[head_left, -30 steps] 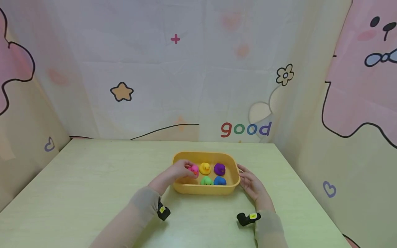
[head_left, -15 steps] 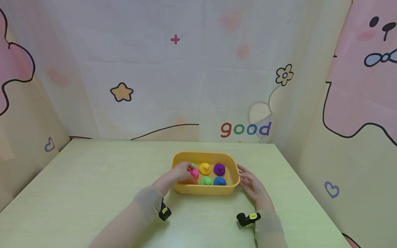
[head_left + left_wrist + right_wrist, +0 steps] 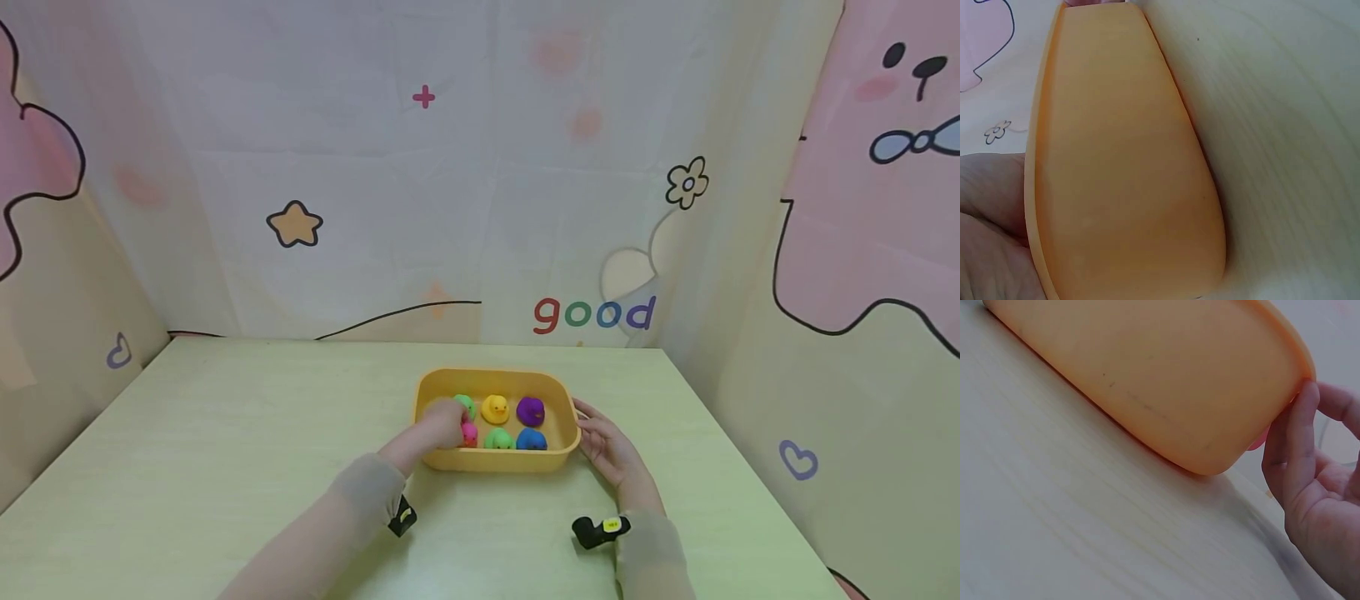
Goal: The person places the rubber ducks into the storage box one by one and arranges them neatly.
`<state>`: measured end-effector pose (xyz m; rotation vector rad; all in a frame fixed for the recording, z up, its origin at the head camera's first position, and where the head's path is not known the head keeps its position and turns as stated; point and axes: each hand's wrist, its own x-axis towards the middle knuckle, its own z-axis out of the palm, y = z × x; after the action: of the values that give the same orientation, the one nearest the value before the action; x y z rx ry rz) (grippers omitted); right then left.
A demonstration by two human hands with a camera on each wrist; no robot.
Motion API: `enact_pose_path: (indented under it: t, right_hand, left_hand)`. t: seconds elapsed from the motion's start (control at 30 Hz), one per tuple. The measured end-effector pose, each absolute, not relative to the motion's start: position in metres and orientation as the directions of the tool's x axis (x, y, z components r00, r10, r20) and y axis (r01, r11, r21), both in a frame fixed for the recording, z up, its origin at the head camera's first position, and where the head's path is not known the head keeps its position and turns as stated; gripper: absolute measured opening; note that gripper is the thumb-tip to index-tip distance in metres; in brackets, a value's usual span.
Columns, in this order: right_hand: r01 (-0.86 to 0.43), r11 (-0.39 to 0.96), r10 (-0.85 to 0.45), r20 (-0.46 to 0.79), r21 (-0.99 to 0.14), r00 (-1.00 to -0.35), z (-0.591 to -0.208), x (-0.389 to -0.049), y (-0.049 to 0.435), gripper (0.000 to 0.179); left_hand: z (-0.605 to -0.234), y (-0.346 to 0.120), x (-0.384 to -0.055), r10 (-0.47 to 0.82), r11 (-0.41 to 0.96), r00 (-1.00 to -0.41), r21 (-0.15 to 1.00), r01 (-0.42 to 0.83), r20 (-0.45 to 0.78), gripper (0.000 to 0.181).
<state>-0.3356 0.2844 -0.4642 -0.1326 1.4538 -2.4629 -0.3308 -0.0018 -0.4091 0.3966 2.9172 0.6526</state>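
A yellow-orange plastic tub (image 3: 495,461) holds several small toy ducks. My left hand (image 3: 441,423) reaches over its left end and holds a pink toy duck (image 3: 469,434) low inside; the fingers partly hide it. Around that hand lie a green duck (image 3: 466,406), a yellow duck (image 3: 495,408) and a second green duck (image 3: 498,439). A purple duck (image 3: 531,411) and a blue duck (image 3: 532,439) sit farther right. With its fingertips, my right hand (image 3: 609,450) touches the tub's right end; the right wrist view shows those fingers (image 3: 1301,437) against the outside, under the rim.
The tub stands on a pale wood-look table (image 3: 262,417). Behind the table hangs a printed cloth backdrop (image 3: 420,183), with patterned cloth walls on both sides. A small black wrist camera (image 3: 600,531) is strapped to the right sleeve.
My left hand has moved down and toward me with the pink duck, nearer the tub's front wall. The green duck behind it has come into sight. My right hand stays put.
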Motion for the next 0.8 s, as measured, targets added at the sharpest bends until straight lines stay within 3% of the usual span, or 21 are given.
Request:
enact_pose_path:
  t: [0.47,0.67,0.8]
  right_hand:
    - [0.185,-0.426,-0.275,-0.068,-0.886,-0.959,-0.466,-0.337,0.286,0.032]
    - [0.188,-0.320,-0.211,-0.124,-0.928,-0.970,-0.461,-0.337,0.289,0.032]
    - [0.142,-0.213,-0.113,-0.120,-0.967,-0.986,-0.441,-0.334,0.287,0.019]
  left_hand:
    - [-0.407,0.000,-0.329,0.289,0.880,-0.953,0.416,0.230,-0.086,0.007]
    - [-0.398,-0.001,-0.326,0.318,0.865,-0.942,0.440,0.241,-0.108,0.030]
    - [-0.387,-0.004,-0.323,0.280,0.863,-0.950,0.470,0.186,-0.139,0.041]
